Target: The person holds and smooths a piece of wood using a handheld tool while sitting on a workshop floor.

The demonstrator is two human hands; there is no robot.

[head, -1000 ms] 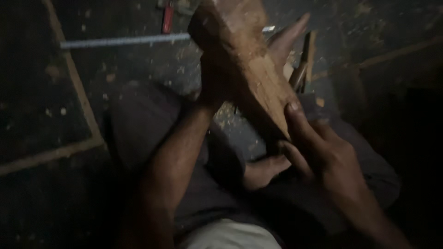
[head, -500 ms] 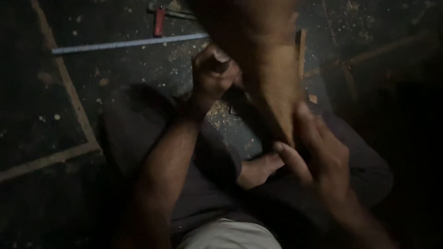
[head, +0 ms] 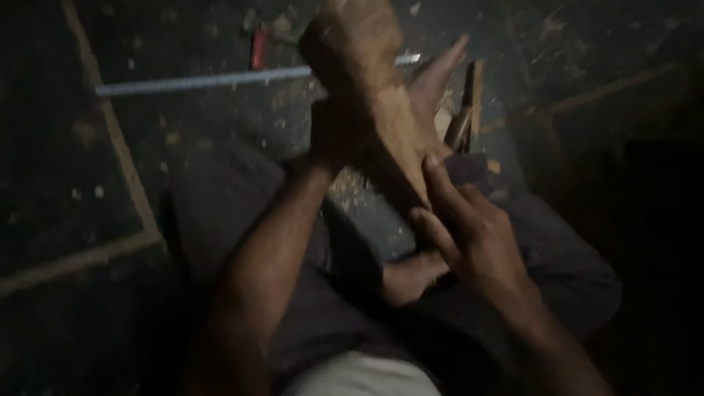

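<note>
I look down at my lap in dim light. A tapered, rough piece of brown wood point(head: 374, 95) stands tilted in front of me, its wide end up and its narrow end down near my legs. My left hand point(head: 334, 139) is wrapped around the wood's left side near the middle. My right hand point(head: 469, 235) grips the narrow lower end, fingers laid along it. A bare foot point(head: 440, 73) shows behind the wood. Another foot point(head: 407, 279) lies below my right hand.
A long pale metal ruler point(head: 205, 81) lies on the dark floor at the back left. A small red tool point(head: 258, 45) sits beyond it. Thin wooden strips point(head: 117, 147) run along the left, and a wooden-handled tool point(head: 466, 110) lies right of the wood. Shavings litter the floor.
The wood has swung between the frames and now stands tilted with its wide end up again. My left hand has shifted back onto its side. My right hand stays at the narrow end.
</note>
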